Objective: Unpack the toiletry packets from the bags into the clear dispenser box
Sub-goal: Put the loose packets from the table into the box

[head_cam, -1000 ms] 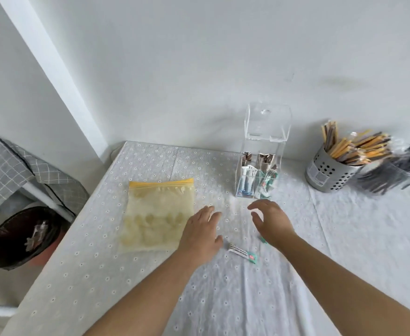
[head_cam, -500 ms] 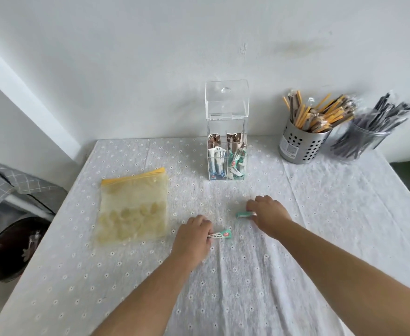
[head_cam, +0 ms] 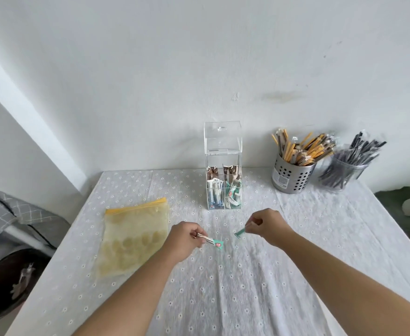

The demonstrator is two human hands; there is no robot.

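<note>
Just above the flowered white tabletop (head_cam: 247, 282), the left grip (head_cam: 184, 241) pinches a white-and-green sachet (head_cam: 211, 242), the right grip (head_cam: 267, 226) a small green sachet (head_cam: 240, 233). Best lift both to the open clear acrylic dispenser box (head_cam: 222, 141) behind, dropping them upright among its matching green packets.

White flower-dotted cloth surface (head_cam: 223, 299) carries a yellow-zipped clear plastic bag (head_cam: 133, 238) on the left, tall clear acrylic box (head_cam: 222, 139) at the back, perforated steel cup (head_cam: 293, 175) and clear plastic cup (head_cam: 342, 172) to the right.
</note>
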